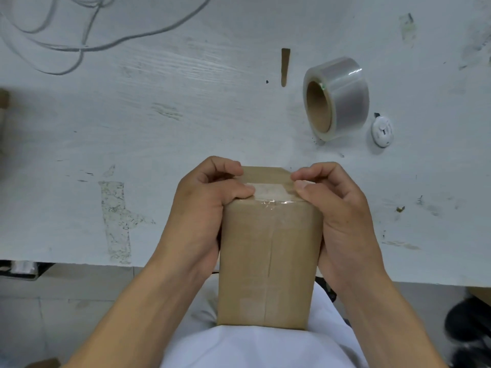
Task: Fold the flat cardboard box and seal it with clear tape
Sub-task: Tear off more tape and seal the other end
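Note:
A folded brown cardboard box (268, 261) is held upright between my hands, its near end against my body at the table's front edge. A strip of clear tape (273, 199) crosses its far top edge. My left hand (202, 208) grips the box's left side, with its thumb pressing the tape and its fingers curled over the far flap. On the right side, my right hand (337, 208) grips the same way, thumb on the tape's right end. The roll of clear tape (336, 98) stands on its edge on the table, beyond the box to the right.
The worn white table (186, 115) carries a small white round cutter (381, 131) beside the roll, a thin cardboard scrap (285, 66) and grey cables (66, 35) at the far left. Old tape residue (117, 216) marks the left. The floor shows below the front edge.

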{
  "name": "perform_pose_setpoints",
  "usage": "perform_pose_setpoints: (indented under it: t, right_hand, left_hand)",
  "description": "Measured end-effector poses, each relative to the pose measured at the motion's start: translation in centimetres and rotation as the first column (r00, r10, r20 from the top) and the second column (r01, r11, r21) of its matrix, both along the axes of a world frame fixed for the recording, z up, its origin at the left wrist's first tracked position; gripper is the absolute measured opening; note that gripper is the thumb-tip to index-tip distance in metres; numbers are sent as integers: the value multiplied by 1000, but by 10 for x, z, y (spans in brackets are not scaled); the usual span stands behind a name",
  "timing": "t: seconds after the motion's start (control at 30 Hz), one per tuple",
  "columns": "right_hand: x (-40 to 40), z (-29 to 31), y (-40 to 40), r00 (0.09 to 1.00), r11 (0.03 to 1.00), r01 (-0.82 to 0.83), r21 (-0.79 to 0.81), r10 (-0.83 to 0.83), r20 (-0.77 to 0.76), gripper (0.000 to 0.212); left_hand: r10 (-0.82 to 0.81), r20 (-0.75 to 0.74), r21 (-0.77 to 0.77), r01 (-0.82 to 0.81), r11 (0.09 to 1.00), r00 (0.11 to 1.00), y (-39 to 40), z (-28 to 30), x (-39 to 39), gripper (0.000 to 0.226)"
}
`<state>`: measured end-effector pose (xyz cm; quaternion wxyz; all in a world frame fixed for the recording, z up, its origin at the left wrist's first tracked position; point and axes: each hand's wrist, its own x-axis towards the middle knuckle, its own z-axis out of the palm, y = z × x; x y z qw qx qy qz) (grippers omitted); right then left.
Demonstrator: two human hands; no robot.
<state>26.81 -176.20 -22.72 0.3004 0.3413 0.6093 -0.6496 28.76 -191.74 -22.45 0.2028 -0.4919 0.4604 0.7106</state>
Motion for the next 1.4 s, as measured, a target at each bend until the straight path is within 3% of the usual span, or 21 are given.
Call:
perform_pose_setpoints:
  t: [0.2,0.27,0.3,0.4,0.5,0.57,0.63,0.77,0.87,0.93,1.03,1.1,1.17,1.3,1.4]
  right_hand:
    - [-7,6,-1,996,997,58,-49,-55,71,22]
    - [-4,5,-3,998,999,-1,34,3,-58,19]
    - [-1,4,-4,986,995,-43,95,58,-157,15]
    - [1,-3,0,910,987,-117,111,151,-386,11]
    - [-3,-12,11,786,967,-237,96,249,-565,10]
    - [-5,-17,17,717,935,-340,97,325,-617,10]
    - [-3,-20,19,697,911,-405,74,361,-620,17]
    - [-2,-26,20,754,924,-381,-19,299,-585,25]
    - [-4,-29,22,758,912,-411,-14,333,-561,30]
    - [-9,-31,26,733,879,-475,39,420,-535,40]
    - [-17,-29,32,674,808,-573,137,560,-483,38]
    - [-19,-27,32,560,782,-570,250,593,-578,40]
    - [-16,-29,29,510,815,-527,240,529,-679,31]
    - [-11,-40,24,647,868,-497,20,386,-658,30]
    - [-13,-41,26,679,876,-483,9,381,-628,33]
  left_hand:
    - [18,9,96,-18,995,1000,-6,-1,-4,29]
    - [-50,-104,8,51,999,993,-6,0,-2,27]
    - [-126,-192,-116,105,988,973,-5,0,0,26]
    - [-453,-403,-523,206,827,795,-2,-2,6,18]
    - [-656,-502,-662,238,711,564,-2,-6,10,11]
    - [-692,-505,-652,298,697,516,-7,-10,7,12]
    - [-682,-507,-586,370,721,527,-11,-14,5,11]
    - [-587,-508,-389,440,810,631,-16,-25,6,16]
    - [-556,-512,-334,445,831,654,-19,-30,9,24]
    - [-581,-493,-346,467,814,648,-22,-32,10,30]
    - [-640,-423,-408,496,766,641,-27,-29,9,42]
    - [-682,-429,-500,473,725,592,-29,-25,7,46]
    - [-688,-515,-534,437,724,512,-31,-25,7,38]
    - [-602,-587,-384,467,796,542,-34,-36,10,35]
    - [-581,-596,-366,456,811,554,-32,-43,11,29]
